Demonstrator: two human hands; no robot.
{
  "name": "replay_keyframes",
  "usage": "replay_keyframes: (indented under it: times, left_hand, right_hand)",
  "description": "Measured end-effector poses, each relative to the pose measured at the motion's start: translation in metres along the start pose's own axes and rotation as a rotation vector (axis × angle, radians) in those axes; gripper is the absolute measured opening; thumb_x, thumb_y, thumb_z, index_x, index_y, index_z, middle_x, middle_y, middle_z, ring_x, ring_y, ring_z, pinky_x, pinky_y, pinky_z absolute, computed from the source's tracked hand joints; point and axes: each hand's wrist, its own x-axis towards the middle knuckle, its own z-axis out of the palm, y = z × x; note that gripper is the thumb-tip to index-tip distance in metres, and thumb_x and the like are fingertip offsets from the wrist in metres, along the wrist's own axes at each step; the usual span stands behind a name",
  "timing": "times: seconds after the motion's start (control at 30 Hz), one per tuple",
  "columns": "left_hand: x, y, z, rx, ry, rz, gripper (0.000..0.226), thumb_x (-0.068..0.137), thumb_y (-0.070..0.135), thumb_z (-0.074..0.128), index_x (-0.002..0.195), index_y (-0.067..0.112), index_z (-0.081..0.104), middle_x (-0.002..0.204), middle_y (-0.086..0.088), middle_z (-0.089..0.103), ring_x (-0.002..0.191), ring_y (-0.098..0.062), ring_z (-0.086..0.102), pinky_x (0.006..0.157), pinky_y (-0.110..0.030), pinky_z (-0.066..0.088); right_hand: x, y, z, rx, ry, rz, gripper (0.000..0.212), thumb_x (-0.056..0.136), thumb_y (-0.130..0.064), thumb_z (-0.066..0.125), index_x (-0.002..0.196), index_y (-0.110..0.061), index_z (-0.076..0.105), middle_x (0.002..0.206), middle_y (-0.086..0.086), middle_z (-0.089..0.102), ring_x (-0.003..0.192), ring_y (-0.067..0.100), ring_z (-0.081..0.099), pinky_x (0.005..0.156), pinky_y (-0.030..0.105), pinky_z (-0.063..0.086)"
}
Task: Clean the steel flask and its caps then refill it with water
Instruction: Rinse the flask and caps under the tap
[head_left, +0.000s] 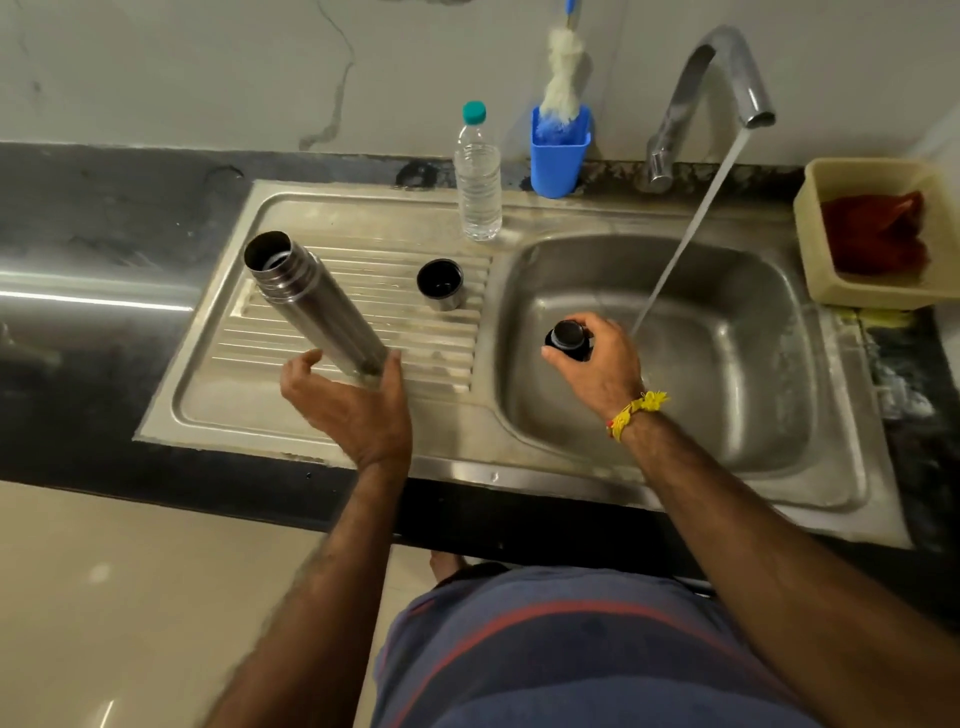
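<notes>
Our left hand (353, 410) grips the flask (317, 304) by its base, length slanting up and left, open mouth farthest away; our right hand (597, 366) pinches a cap (567, 338) over the sink (737, 374).

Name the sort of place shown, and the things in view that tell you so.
Most likely a home kitchen sink area: a steel sink with ribbed drainboard, a running tap, and a bottle brush in a blue cup.

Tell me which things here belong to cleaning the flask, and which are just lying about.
Job: steel flask, black stopper, cup cap, running tap, sink basin.
Lying about: plastic bottle, blue holder with brush, yellow tub, red cloth.
</notes>
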Motion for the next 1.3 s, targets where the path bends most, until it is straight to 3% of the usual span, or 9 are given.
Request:
replay_keyframes:
  times: [0.13, 0.33, 0.47, 0.7, 0.87, 1.0, 1.13, 1.23, 1.3]
  left_hand:
    - [-0.028, 0.032, 0.04, -0.031, -0.118, 0.229, 0.062, 0.079, 0.028, 0.086, 0.121, -0.003, 0.052, 0.12, -0.016, 0.052, 0.111, -0.029, 0.052, 0.101, -0.04, 0.046]
    - [-0.059, 0.1, 0.119, -0.106, -0.431, 0.242, 0.048, 0.084, 0.023, 0.08, 0.122, 0.006, 0.055, 0.121, -0.007, 0.055, 0.115, -0.021, 0.053, 0.105, -0.033, 0.044]
    - [-0.072, 0.135, 0.167, -0.217, -0.733, 0.052, 0.037, 0.091, 0.026, 0.074, 0.124, 0.017, 0.059, 0.124, 0.006, 0.062, 0.114, -0.012, 0.06, 0.098, -0.04, 0.055]
    - [-0.077, 0.181, 0.22, -0.502, -1.166, -0.411, 0.033, 0.111, 0.026, 0.04, 0.135, 0.016, 0.059, 0.13, -0.009, 0.065, 0.118, -0.02, 0.064, 0.093, -0.037, 0.059]
    - [-0.082, 0.186, 0.247, -0.492, -1.136, -0.279, 0.034, 0.111, 0.021, 0.037, 0.124, 0.0, 0.061, 0.108, -0.01, 0.068, 0.089, -0.003, 0.067, 0.081, -0.022, 0.057]
    - [-0.085, 0.181, 0.265, -0.379, -1.072, -0.029, 0.032, 0.11, 0.031, 0.034, 0.11, 0.009, 0.057, 0.096, -0.006, 0.065, 0.085, -0.013, 0.063, 0.079, -0.034, 0.056]
    - [-0.063, 0.184, 0.289, -0.147, -1.019, -0.132, 0.031, 0.11, 0.035, 0.034, 0.102, 0.017, 0.058, 0.092, -0.005, 0.067, 0.085, -0.023, 0.065, 0.083, -0.045, 0.058]
    - [-0.07, 0.195, 0.284, -0.082, -1.165, 0.045, 0.022, 0.109, 0.032, 0.041, 0.107, 0.015, 0.056, 0.089, 0.0, 0.066, 0.077, -0.017, 0.065, 0.067, -0.026, 0.054]
    - [-0.069, 0.198, 0.29, -0.06, -1.094, -0.041, 0.023, 0.108, 0.027, 0.041, 0.107, 0.011, 0.058, 0.091, -0.003, 0.065, 0.08, -0.019, 0.064, 0.065, -0.026, 0.049]
  right_hand:
    - [0.012, 0.018, -0.028, 0.034, 0.071, 0.057, 0.034, 0.074, -0.028, 0.082, 0.103, -0.015, 0.069, 0.103, 0.007, 0.067, 0.098, 0.025, 0.062, 0.086, 0.035, 0.051]
    - [0.038, 0.033, -0.078, 0.042, 0.155, 0.081, 0.035, 0.075, -0.027, 0.083, 0.106, -0.016, 0.07, 0.096, -0.001, 0.059, 0.091, 0.017, 0.059, 0.084, 0.026, 0.048]
    - [0.066, 0.037, -0.098, 0.027, 0.206, 0.095, 0.039, 0.073, -0.029, 0.084, 0.106, -0.012, 0.072, 0.101, 0.008, 0.067, 0.096, 0.023, 0.062, 0.088, 0.032, 0.051]
    - [0.104, 0.028, -0.105, 0.187, 0.209, 0.115, 0.031, 0.085, -0.018, 0.075, 0.113, -0.013, 0.064, 0.106, 0.004, 0.071, 0.098, 0.019, 0.065, 0.089, 0.035, 0.055]
    - [0.117, 0.033, -0.098, 0.339, 0.226, 0.238, 0.021, 0.097, -0.029, 0.061, 0.106, -0.01, 0.058, 0.094, 0.004, 0.068, 0.087, 0.019, 0.065, 0.076, 0.034, 0.057]
    - [0.136, 0.037, -0.098, 0.368, 0.197, 0.34, 0.022, 0.104, -0.026, 0.044, 0.107, -0.009, 0.057, 0.1, 0.011, 0.07, 0.09, 0.025, 0.065, 0.071, 0.029, 0.047]
    - [0.126, 0.052, -0.096, 0.331, 0.095, 0.186, 0.023, 0.106, -0.027, 0.04, 0.109, -0.01, 0.056, 0.094, 0.007, 0.068, 0.083, 0.02, 0.066, 0.075, 0.038, 0.056]
    - [0.135, 0.058, -0.104, 0.394, 0.146, 0.289, 0.027, 0.106, -0.028, 0.04, 0.112, -0.008, 0.057, 0.097, 0.011, 0.069, 0.088, 0.026, 0.067, 0.081, 0.048, 0.055]
    - [0.137, 0.053, -0.106, 0.344, 0.158, 0.203, 0.022, 0.106, -0.021, 0.041, 0.11, -0.005, 0.056, 0.094, 0.012, 0.068, 0.086, 0.028, 0.066, 0.078, 0.047, 0.054]
